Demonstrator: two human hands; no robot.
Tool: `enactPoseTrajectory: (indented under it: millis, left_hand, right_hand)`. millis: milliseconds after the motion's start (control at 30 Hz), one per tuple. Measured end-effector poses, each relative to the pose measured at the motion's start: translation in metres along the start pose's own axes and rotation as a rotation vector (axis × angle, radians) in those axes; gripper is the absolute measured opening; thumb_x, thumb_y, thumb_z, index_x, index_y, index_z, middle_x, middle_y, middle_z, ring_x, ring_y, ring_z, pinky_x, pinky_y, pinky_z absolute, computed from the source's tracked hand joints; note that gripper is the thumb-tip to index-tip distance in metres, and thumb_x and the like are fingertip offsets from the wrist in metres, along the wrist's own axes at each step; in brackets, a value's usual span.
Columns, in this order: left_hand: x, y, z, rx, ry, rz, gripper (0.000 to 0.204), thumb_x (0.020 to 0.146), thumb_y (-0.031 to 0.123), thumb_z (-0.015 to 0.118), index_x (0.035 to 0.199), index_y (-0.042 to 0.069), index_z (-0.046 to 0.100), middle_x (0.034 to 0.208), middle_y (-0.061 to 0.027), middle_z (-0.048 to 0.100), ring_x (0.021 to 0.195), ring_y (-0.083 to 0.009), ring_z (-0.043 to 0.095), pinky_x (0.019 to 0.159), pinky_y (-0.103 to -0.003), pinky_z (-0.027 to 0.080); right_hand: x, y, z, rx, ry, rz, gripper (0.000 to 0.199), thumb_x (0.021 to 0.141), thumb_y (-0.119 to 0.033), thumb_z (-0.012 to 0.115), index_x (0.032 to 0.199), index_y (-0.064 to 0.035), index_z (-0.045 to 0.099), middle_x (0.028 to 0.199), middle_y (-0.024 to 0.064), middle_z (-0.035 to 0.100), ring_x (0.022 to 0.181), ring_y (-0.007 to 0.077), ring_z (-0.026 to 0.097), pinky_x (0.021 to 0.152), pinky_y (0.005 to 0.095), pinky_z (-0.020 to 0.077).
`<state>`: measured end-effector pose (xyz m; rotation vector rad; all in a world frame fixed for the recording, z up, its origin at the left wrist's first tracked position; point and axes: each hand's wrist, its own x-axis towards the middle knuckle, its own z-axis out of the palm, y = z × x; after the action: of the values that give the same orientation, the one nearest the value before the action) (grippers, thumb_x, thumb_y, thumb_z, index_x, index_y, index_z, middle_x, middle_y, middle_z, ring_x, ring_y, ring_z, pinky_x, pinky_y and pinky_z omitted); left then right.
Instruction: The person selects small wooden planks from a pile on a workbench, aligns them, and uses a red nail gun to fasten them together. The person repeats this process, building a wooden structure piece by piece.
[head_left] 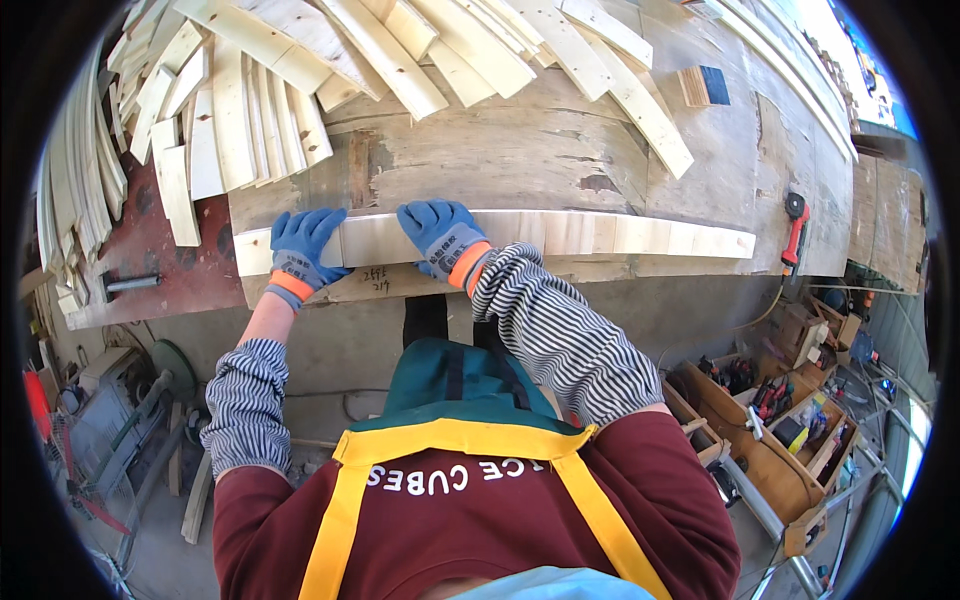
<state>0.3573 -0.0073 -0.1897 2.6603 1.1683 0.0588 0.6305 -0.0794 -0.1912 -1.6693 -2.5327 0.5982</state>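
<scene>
A long row of pale wooden pieces (590, 234), set closely side by side, runs along the near edge of the worktable (470, 160). Close to the row's left end, my left hand (306, 243), in a blue and grey glove with an orange cuff, grips it with the fingers over the top and the thumb toward the near side. My right hand (440, 236), gloved alike, holds the row a little further right, its fingers bent over the far edge. Handwritten marks show on the tabletop just in front of the row. The undersides of both hands are hidden.
Many loose wooden slats (440, 60) lie piled along the far and left sides. A blue-ended wood block (704, 87) sits at the far right. A red and black tool (794, 232) with a hose lies at the right edge. Wooden toolboxes (780, 460) stand below right.
</scene>
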Motion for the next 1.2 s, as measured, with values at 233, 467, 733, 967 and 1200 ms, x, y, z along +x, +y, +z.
enactPoseTrajectory:
  millis: [233, 467, 733, 967, 1200]
  left_hand:
    - [0.001, 0.001, 0.002, 0.012, 0.007, 0.008, 0.078, 0.058, 0.054, 0.079, 0.127, 0.024, 0.057, 0.122, -0.0015, 0.06, 0.112, -0.0248, 0.055, 0.104, -0.052, 0.034]
    - [0.001, -0.007, 0.002, 0.008, 0.018, 0.021, 0.077, 0.057, 0.054, 0.079, 0.125, 0.024, 0.058, 0.118, -0.0014, 0.061, 0.108, -0.025, 0.057, 0.101, -0.046, 0.037]
    - [0.001, -0.002, -0.003, 0.034, -0.167, -0.053, 0.091, 0.056, 0.059, 0.08, 0.136, 0.028, 0.049, 0.128, 0.0004, 0.055, 0.121, -0.0233, 0.05, 0.111, -0.054, 0.024]
    - [0.005, 0.026, -0.031, 0.232, -0.37, -0.137, 0.123, 0.054, 0.072, 0.076, 0.154, 0.019, 0.027, 0.153, -0.0078, 0.033, 0.145, -0.0329, 0.023, 0.115, -0.064, 0.001]
    - [0.001, 0.104, -0.033, 0.131, -0.028, -0.058, 0.113, 0.061, 0.076, 0.067, 0.151, 0.017, 0.033, 0.152, -0.0089, 0.034, 0.144, -0.033, 0.024, 0.116, -0.062, 0.006]
  right_hand:
    - [-0.006, 0.009, 0.0, 0.088, 0.073, -0.059, 0.09, 0.063, -0.034, 0.082, 0.14, -0.0076, 0.043, 0.131, 0.0099, 0.048, 0.121, 0.0296, 0.048, 0.1, 0.045, 0.0399]
    - [-0.004, 0.005, 0.003, 0.108, 0.023, 0.003, 0.09, 0.063, -0.036, 0.082, 0.14, -0.0087, 0.042, 0.13, 0.0093, 0.048, 0.12, 0.0301, 0.049, 0.103, 0.0451, 0.0376]
    - [-0.033, 0.003, -0.043, 0.096, 0.22, 0.131, 0.088, 0.072, -0.046, 0.074, 0.144, -0.0088, 0.04, 0.139, 0.0143, 0.045, 0.128, 0.0316, 0.042, 0.11, 0.0519, 0.0289]
    - [-0.195, 0.05, -0.061, 0.089, 0.257, 0.495, 0.074, 0.081, -0.041, 0.068, 0.138, -0.0008, 0.045, 0.134, 0.0174, 0.052, 0.125, 0.0351, 0.048, 0.108, 0.0453, 0.0344]
    - [-0.238, 0.087, -0.049, 0.145, 0.214, 0.762, 0.08, 0.079, -0.042, 0.07, 0.144, -0.006, 0.042, 0.138, 0.019, 0.049, 0.128, 0.0377, 0.045, 0.108, 0.0482, 0.0345]
